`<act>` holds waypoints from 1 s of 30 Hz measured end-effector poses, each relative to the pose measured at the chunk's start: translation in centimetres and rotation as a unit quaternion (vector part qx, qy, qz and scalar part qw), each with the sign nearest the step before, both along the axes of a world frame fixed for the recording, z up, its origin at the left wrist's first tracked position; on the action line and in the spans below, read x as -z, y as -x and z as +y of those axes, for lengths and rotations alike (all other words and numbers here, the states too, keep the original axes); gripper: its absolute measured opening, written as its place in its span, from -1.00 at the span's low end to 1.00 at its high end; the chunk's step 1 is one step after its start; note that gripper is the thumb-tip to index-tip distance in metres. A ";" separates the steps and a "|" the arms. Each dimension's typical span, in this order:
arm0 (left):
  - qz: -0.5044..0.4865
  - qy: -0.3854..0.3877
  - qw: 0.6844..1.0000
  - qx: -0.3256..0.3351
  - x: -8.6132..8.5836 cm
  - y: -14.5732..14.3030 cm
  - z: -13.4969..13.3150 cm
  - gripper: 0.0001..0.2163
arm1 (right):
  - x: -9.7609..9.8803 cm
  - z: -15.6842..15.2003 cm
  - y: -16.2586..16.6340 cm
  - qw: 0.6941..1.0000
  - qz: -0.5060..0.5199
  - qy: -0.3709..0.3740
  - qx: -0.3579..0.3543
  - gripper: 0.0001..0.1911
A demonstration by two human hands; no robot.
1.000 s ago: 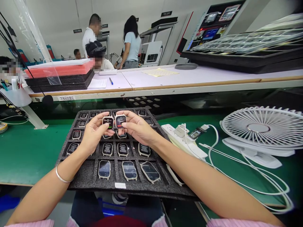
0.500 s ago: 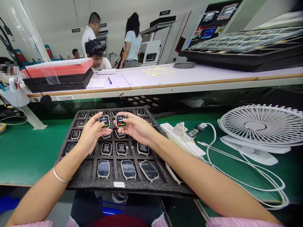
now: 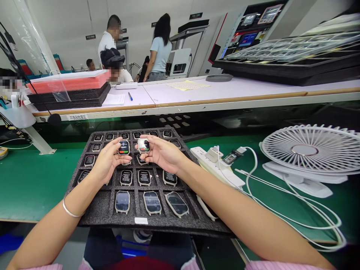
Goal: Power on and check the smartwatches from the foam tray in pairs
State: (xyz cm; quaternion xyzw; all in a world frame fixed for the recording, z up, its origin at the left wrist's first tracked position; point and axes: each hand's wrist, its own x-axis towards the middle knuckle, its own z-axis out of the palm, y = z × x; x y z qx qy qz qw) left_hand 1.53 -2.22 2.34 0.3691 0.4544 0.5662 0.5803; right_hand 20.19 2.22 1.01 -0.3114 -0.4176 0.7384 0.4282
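My left hand (image 3: 109, 159) is closed around the edge of a smartwatch (image 3: 123, 147), whose lit screen shows a red and green bar at the bottom. Beside it, my right hand (image 3: 161, 152) grips a second smartwatch (image 3: 143, 145) by its right side; glare whitens part of that screen. Both watches are strapless and held up over a black foam tray (image 3: 107, 217). Several more watch bodies lie in its pockets. Some, like the watch in the middle (image 3: 144, 177), show white text; the dark-screened watches in the front row, such as this watch (image 3: 152, 203), reflect light.
Right of the tray are a white power strip (image 3: 216, 167), looped white cables (image 3: 306, 210) and a white fan (image 3: 303, 150). A raised shelf (image 3: 182, 101) crosses behind, bearing foam sheets (image 3: 70, 88) and stacked trays (image 3: 281, 67). Several people are beyond it.
My right hand has tilted its watch, so glare now covers the screen. My left thumb has come off the front of the left watch's screen. The tray stays in place.
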 end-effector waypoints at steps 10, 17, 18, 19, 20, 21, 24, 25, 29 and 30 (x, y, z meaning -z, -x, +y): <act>0.012 -0.029 0.999 0.009 0.3 0.0 -0.1 -0.58 | -0.3 -0.4 0.1 1.000 -0.012 -0.018 0.014 -0.80; 0.024 -0.047 0.998 0.019 0.7 0.1 0.0 -0.63 | -0.5 -0.6 -0.1 0.998 -0.014 -0.055 0.012 -0.82; 0.026 -0.048 0.998 0.020 0.8 0.1 0.0 -0.64 | -0.4 -0.6 -0.2 0.998 -0.012 -0.063 0.008 -0.83; 0.028 -0.049 0.998 0.022 0.9 0.1 0.0 -0.64 | -0.2 -0.5 -0.3 0.998 -0.010 -0.069 0.005 -0.82; 0.030 -0.049 0.998 0.025 0.9 0.1 0.0 -0.64 | -0.1 -0.5 -0.4 0.997 -0.010 -0.073 0.003 -0.79; 0.032 -0.050 0.998 0.026 1.0 0.1 0.0 -0.65 | 0.0 -0.5 -0.5 0.997 -0.012 -0.076 0.002 -0.74; 0.036 -0.058 0.997 0.033 1.0 0.1 -0.1 -0.66 | 0.3 -0.5 -0.5 0.996 -0.020 -0.082 0.005 -0.64; 0.037 -0.061 0.997 0.034 1.0 0.1 -0.1 -0.67 | 0.3 -0.6 -0.5 0.996 -0.020 -0.086 0.004 -0.63; 0.037 -0.065 0.997 0.030 1.0 0.1 -0.2 -0.65 | 0.4 -0.6 -0.5 0.995 -0.008 -0.102 -0.004 -0.55; 0.036 -0.065 0.997 0.028 1.0 0.0 -0.2 -0.65 | 0.4 -0.6 -0.5 0.994 -0.007 -0.105 -0.006 -0.54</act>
